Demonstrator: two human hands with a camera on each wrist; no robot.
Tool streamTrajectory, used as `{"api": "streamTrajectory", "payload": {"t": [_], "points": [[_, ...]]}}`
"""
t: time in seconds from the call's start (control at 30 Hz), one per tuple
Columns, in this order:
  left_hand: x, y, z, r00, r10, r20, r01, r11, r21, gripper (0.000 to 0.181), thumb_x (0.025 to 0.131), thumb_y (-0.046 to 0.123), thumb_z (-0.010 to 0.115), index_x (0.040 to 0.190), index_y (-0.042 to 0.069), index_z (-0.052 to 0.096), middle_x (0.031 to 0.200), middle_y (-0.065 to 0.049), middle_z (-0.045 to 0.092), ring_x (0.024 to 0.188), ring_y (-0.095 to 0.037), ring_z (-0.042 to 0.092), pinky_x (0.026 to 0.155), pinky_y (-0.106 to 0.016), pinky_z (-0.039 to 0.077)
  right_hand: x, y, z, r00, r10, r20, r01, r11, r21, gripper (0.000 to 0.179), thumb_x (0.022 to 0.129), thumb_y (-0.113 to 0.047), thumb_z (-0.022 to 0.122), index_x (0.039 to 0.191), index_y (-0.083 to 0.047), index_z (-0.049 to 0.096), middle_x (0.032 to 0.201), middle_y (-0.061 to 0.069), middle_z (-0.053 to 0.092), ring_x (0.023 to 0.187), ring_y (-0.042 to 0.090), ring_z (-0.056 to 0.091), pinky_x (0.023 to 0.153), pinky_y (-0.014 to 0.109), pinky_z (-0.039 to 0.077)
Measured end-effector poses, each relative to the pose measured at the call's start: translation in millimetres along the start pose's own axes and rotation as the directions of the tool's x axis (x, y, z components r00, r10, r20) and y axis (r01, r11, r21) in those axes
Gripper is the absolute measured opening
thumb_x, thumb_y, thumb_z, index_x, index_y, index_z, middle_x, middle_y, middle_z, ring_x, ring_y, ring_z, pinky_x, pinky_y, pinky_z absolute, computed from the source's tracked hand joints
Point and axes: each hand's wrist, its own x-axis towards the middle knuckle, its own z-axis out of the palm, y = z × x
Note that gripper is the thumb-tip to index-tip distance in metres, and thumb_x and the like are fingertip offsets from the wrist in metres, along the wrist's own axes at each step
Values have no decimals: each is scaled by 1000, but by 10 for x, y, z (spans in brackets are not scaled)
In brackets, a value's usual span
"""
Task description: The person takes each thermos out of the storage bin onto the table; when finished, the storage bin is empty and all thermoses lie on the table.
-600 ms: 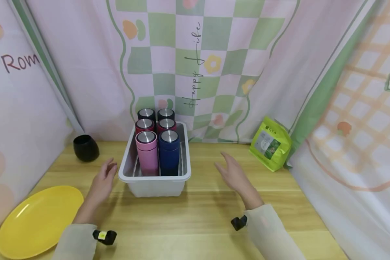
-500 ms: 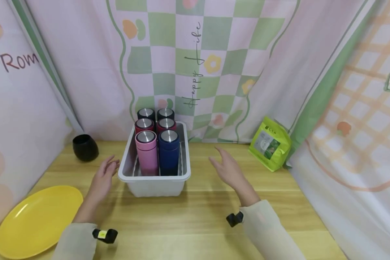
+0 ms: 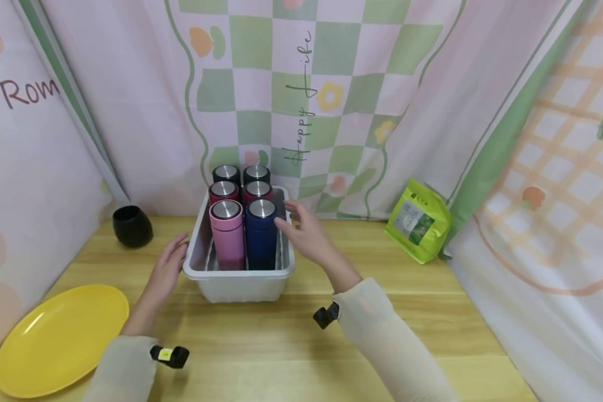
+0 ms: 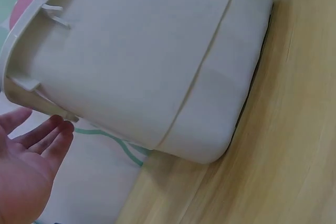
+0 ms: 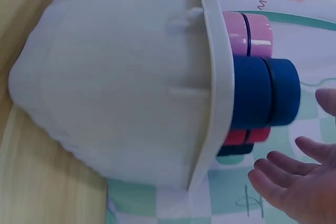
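Note:
A white plastic bin (image 3: 241,291) holds several upright vacuum flasks with steel-topped lids. In its front row are a pink flask (image 3: 228,245) and a dark blue flask (image 3: 262,243); behind them stand red flasks (image 3: 224,191), then black flasks (image 3: 257,173) at the back. My left hand (image 3: 167,269) is at the bin's left side; in the left wrist view its fingertips are right at the underside of the rim. My right hand (image 3: 309,237) reaches over the right rim, thumb close to the blue flask, fingers spread. Nothing is held by either hand.
A yellow oval plate (image 3: 62,340) lies at the table's left front. Behind it, near the left curtain, stands a black cup (image 3: 133,226). A lime-green pouch (image 3: 419,221) stands at the back right. Patterned curtains (image 3: 321,95) enclose the wooden table (image 3: 261,349).
My right hand has moved left, from beside the bin to over its right rim near the blue flask. My left hand has shifted slightly up and right, to the bin's left rim.

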Motion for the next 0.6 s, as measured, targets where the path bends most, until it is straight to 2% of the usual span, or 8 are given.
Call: {"api": "streamTrajectory", "payload": {"t": [0.13,0.3,0.43,0.6], "points": [[18,-2,19,1000,-18,6,18,1000,-9,50,108,20,30,151,-4,24,149,-30,31,132,-40,35,109,-47,28,67,-49,108,999,34,0,-34,998,44,59,96,-26,63,146,-5,38,142,19,46,127,34,45,103,45,38],[31,-6,19,999,-40,11,40,999,-4,50,107,21,33,152,1,27,154,-22,28,134,-33,33,109,-44,28,120,-86,227,996,88,-14,-87,996,29,67,90,-36,69,147,-15,39,144,13,45,126,30,46,101,45,40],[38,-15,24,998,-58,11,58,998,-13,48,106,16,36,152,2,28,156,-18,26,136,-30,29,110,-44,26,162,-73,302,994,101,-40,-100,995,30,72,88,-38,72,147,-18,38,145,13,44,127,30,45,101,45,40],[47,-21,56,996,-85,10,85,992,-96,49,105,13,37,152,2,27,157,-15,26,136,-25,29,105,-28,33,199,-32,362,989,110,-95,-106,993,52,73,85,-36,76,146,-17,41,146,14,43,128,32,45,102,43,40]]}}
